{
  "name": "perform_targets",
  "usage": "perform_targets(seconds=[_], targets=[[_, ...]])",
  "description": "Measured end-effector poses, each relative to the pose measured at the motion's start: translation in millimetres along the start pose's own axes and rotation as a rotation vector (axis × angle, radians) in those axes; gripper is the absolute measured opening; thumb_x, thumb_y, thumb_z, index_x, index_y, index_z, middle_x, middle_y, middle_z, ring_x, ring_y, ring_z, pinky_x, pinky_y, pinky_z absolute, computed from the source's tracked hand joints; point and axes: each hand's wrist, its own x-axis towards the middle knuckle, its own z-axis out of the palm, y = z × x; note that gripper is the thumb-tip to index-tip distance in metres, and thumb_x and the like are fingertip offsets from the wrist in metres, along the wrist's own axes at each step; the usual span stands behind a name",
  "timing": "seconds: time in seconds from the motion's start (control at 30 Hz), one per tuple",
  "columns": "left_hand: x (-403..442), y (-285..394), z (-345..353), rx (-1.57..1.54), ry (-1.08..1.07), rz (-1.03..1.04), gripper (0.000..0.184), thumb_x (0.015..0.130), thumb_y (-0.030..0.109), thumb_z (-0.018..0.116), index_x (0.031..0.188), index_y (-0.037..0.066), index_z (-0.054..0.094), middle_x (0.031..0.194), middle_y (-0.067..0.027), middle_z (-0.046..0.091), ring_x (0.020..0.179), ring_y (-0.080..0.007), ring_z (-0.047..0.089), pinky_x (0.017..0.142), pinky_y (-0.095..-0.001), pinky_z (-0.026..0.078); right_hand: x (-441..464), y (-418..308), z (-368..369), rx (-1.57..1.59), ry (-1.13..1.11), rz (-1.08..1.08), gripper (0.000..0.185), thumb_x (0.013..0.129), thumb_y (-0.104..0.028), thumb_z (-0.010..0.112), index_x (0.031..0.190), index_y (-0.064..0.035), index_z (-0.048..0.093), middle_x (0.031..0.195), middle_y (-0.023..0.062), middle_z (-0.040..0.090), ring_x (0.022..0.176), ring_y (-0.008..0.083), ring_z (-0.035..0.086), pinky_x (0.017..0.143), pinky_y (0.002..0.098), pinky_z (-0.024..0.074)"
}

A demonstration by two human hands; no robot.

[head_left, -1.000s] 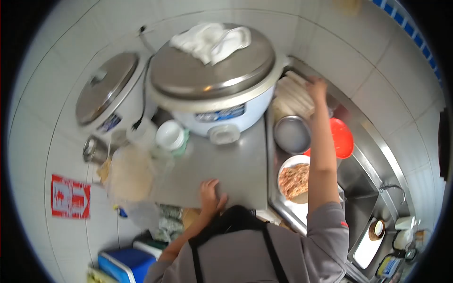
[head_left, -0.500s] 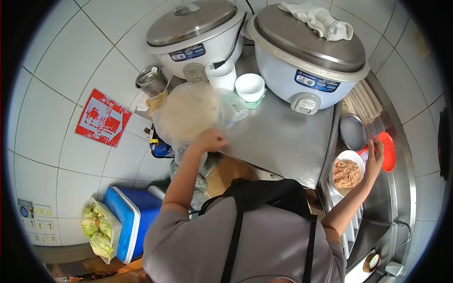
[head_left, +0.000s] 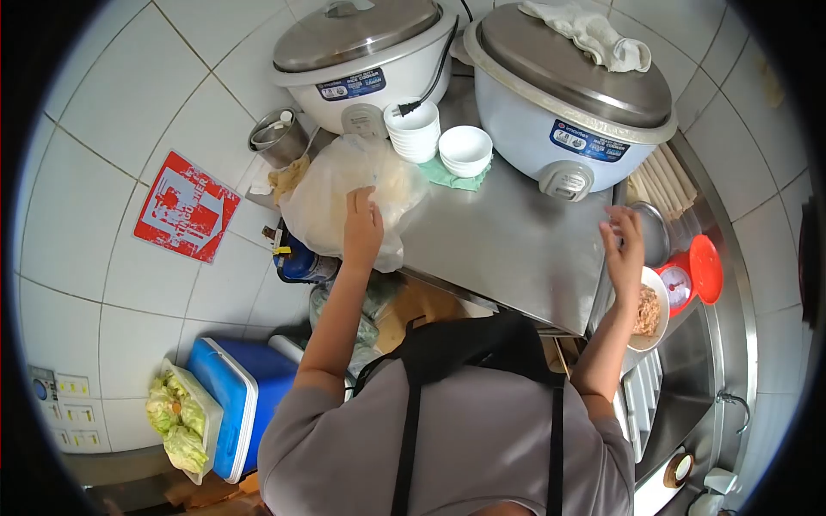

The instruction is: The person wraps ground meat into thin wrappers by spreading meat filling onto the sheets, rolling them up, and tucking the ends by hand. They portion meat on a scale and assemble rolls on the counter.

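Note:
My left hand (head_left: 364,230) is at the front of a crumpled translucent plastic bag (head_left: 320,196), its fingers stretched out over it. Something pale lies inside the bag, its shape blurred by the plastic. My right hand (head_left: 623,249) is raised at the right edge of the steel counter (head_left: 516,245), fingers apart and nothing in them. Just beside it stands a white bowl (head_left: 656,334) of minced meat (head_left: 647,311), partly hidden by my forearm. A round metal dish (head_left: 654,234) sits behind that hand, next to a red dial scale (head_left: 680,282).
Two large rice cookers (head_left: 370,90) (head_left: 551,103) stand at the back, a white cloth (head_left: 594,39) on the right lid. Stacked white bowls (head_left: 413,133) (head_left: 465,153) are before them. A blue cooler (head_left: 232,408) and lettuce tray (head_left: 206,417) are lower left; a sink tap (head_left: 734,404) lower right.
My left hand has moved up onto the bag, which now looks more crumpled. My right hand has left the red scale and come left to the counter's edge.

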Motion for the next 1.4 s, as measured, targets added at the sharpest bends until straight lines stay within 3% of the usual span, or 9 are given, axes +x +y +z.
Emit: perform_targets(seconds=[0.1, 0.2, 0.3, 0.4, 0.5, 0.6, 1.0, 1.2, 1.4], targets=[[13, 8, -9, -0.009, 0.344, -0.038, 0.034, 0.082, -0.002, 0.051, 0.115, 0.002, 0.048, 0.101, -0.0172, 0.054, 0.078, -0.032, 0.059, 0.071, -0.0383, 0.048, 2, -7, 11, -0.012, -0.023, -0.056, 0.026, 0.083, -0.009, 0.062, 0.108, -0.0027, 0.061, 0.105, 0.0096, 0.053, 0.091, 0.0215, 0.056, 0.076, 0.0315, 0.0446], [6, -30, -14, 0.176, -0.049, -0.314, 0.032, 0.084, 0.003, 0.05, 0.116, 0.001, 0.05, 0.099, -0.0214, 0.058, 0.085, -0.0372, 0.058, 0.077, -0.0405, 0.047, -2, -9, 15, -0.027, -0.034, -0.077, 0.027, 0.083, -0.01, 0.063, 0.109, -0.0026, 0.061, 0.105, 0.0107, 0.053, 0.09, 0.0223, 0.055, 0.076, 0.032, 0.0446], [9, -27, -6, 0.317, -0.714, -0.568, 0.029, 0.087, 0.011, 0.049, 0.114, 0.0, 0.052, 0.104, -0.0247, 0.058, 0.099, -0.0367, 0.056, 0.083, -0.0396, 0.045, -2, -13, 19, -0.043, -0.053, -0.061, 0.028, 0.082, -0.011, 0.064, 0.109, -0.0026, 0.061, 0.105, 0.0116, 0.053, 0.088, 0.0227, 0.054, 0.075, 0.0319, 0.0445], [24, -24, 19, 0.141, -0.194, -0.067, 0.034, 0.084, 0.008, 0.051, 0.116, 0.0, 0.051, 0.107, -0.0232, 0.057, 0.1, -0.0394, 0.055, 0.085, -0.0419, 0.045, -2, -17, 23, -0.043, -0.062, -0.096, 0.029, 0.082, -0.012, 0.065, 0.109, -0.0028, 0.061, 0.105, 0.0115, 0.053, 0.088, 0.0227, 0.055, 0.074, 0.0314, 0.0449], [44, 3, 16, -0.137, -0.071, 0.078, 0.034, 0.08, 0.009, 0.056, 0.112, 0.001, 0.053, 0.11, -0.0209, 0.055, 0.104, -0.0393, 0.051, 0.086, -0.0442, 0.043, -1, -26, 23, -0.009, -0.047, -0.099, 0.029, 0.082, -0.013, 0.065, 0.109, -0.0033, 0.061, 0.106, 0.0118, 0.053, 0.088, 0.0228, 0.055, 0.074, 0.0308, 0.0454], [2, -32, 32, 0.063, -0.175, -0.099, 0.03, 0.075, 0.015, 0.064, 0.101, 0.003, 0.055, 0.103, -0.0164, 0.054, 0.093, -0.0353, 0.053, 0.083, -0.0422, 0.044, -6, -20, 23, -0.04, -0.068, -0.079, 0.029, 0.083, -0.014, 0.065, 0.11, -0.0033, 0.061, 0.107, 0.0121, 0.053, 0.09, 0.023, 0.056, 0.074, 0.0307, 0.0458], [-11, -38, 12, 0.268, -0.194, 0.158, 0.02, 0.066, 0.013, 0.069, 0.082, 0.006, 0.06, 0.089, -0.0099, 0.054, 0.089, -0.0302, 0.051, 0.078, -0.0394, 0.045, 1, -21, 18, -0.027, -0.119, -0.125, 0.032, 0.081, -0.012, 0.066, 0.111, -0.0028, 0.06, 0.107, 0.0113, 0.052, 0.086, 0.0215, 0.055, 0.073, 0.0307, 0.0468], [-8, -65, 4, 0.216, -0.38, -0.006, 0.02, 0.07, 0.012, 0.07, 0.085, 0.002, 0.062, 0.091, -0.012, 0.058, 0.084, -0.0281, 0.058, 0.078, -0.035, 0.047, 7, -23, 19, -0.015, -0.146, -0.135, 0.032, 0.081, -0.011, 0.066, 0.111, -0.003, 0.06, 0.107, 0.0107, 0.052, 0.086, 0.0216, 0.054, 0.072, 0.0314, 0.0466], [11, -96, -8, -0.333, -0.377, -0.596, 0.017, 0.083, 0.019, 0.063, 0.091, 0.005, 0.062, 0.091, -0.0016, 0.06, 0.081, -0.0104, 0.054, 0.071, -0.025, 0.043, 11, -20, 28, -0.005, -0.188, -0.141, 0.032, 0.081, -0.009, 0.065, 0.112, -0.0028, 0.059, 0.107, 0.0114, 0.051, 0.086, 0.0232, 0.055, 0.074, 0.0325, 0.0466]])
